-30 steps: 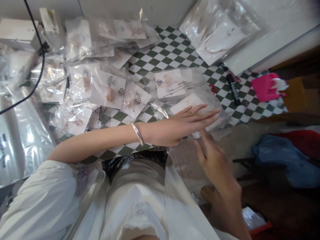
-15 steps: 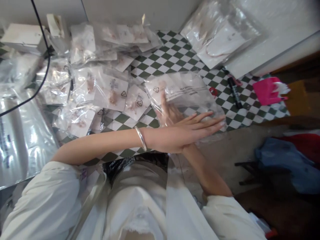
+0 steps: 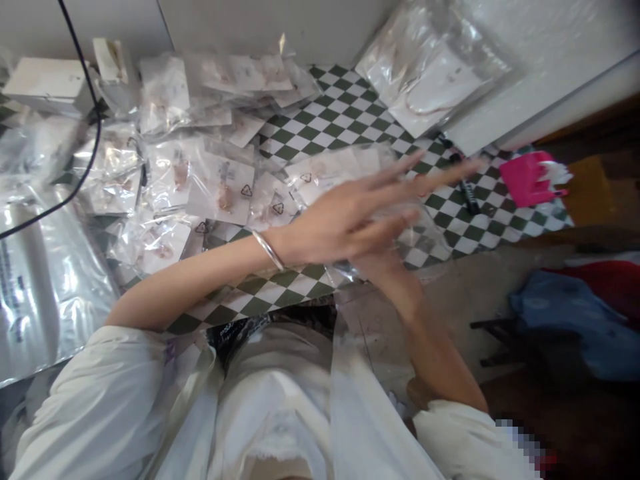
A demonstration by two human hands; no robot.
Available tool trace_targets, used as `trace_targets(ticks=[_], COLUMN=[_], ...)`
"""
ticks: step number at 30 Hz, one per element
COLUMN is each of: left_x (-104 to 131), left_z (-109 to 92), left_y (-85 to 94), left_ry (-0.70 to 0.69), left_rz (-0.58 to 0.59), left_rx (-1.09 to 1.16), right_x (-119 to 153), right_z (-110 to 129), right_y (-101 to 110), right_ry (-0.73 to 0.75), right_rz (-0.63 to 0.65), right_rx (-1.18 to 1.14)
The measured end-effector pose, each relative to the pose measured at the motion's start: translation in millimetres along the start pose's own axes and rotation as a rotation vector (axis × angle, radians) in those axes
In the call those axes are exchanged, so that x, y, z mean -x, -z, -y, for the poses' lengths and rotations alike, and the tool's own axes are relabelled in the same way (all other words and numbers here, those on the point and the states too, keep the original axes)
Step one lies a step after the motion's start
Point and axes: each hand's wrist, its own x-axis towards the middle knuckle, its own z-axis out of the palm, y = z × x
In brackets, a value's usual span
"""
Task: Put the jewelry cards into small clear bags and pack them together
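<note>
My left hand [image 3: 333, 217], with a silver bangle at its wrist, stretches across to the right with fingers spread, blurred by motion. Beneath it lies a large clear plastic bag [image 3: 350, 160] with white cards inside. My right hand [image 3: 385, 260] is crossed under my left hand at the bag's near side; its fingers are mostly hidden. Just left of the bag sit small clear packets [image 3: 227, 190] holding cards with pinkish-gold items.
More packets [image 3: 165, 87] and white boxes [image 3: 47, 83] fill the back left. Plastic sleeves [image 3: 35, 280] lie at far left, under a black cable [image 3: 95, 120]. At right are a black marker [image 3: 469, 193], a pink item [image 3: 525, 179] and a larger bag [image 3: 425, 80].
My left hand has moved up and slightly left over the bag, its fingers now pointing up and right. My right hand has shifted down and right, from on the bag to beneath my left hand.
</note>
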Motion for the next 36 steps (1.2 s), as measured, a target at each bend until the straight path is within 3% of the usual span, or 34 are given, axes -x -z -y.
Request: trace_targets(ticks=[1,3,5,8,13,21,26,31,33,36], left_x=[-0.7,0.7,4.8,11.6,16.1,22.9,18.0,14.7,17.6,23.2], left_z=[11.7,36.8,57.6,73.0,77.8,87.5,77.5,60.8,58.0,60.6], left_y=[0.8,-3.5,-12.8,-25.4,-28.1,-29.4,-23.2,-32.1,-39.5,-48.2], left_ry=[0.032,0.172,0.311,0.394,0.384,0.283,0.198,0.031,-0.02,-0.056], left_rz=[-0.082,-0.112,-0.038,0.097,0.212,0.168,0.12,0.279,0.332,0.379], left_rx=[-0.064,-0.212,-0.334,-0.435,-0.483,-0.49,-0.527,-0.453,-0.442,-0.45], right_x=[0.1,-1.8,-4.9,-10.3,-16.1,-9.4,26.1,76.7,85.9,88.1], right_z=[-6.5,-17.1,-23.5,-28.9,-41.9,-51.7,-58.1,-28.6,-5.2,23.6], right_y=[4.1,9.7,11.3,8.9,7.1,12.8,40.7,83.7,84.5,60.7], right_ry=[0.064,0.141,0.139,0.124,0.058,-0.039,-0.009,0.158,0.198,0.202], right_rz=[0.029,0.058,0.043,0.017,-0.011,0.006,0.183,0.45,0.413,0.178], right_rx=[0.021,0.06,0.093,0.148,0.246,0.267,0.088,-0.209,-0.37,-0.55])
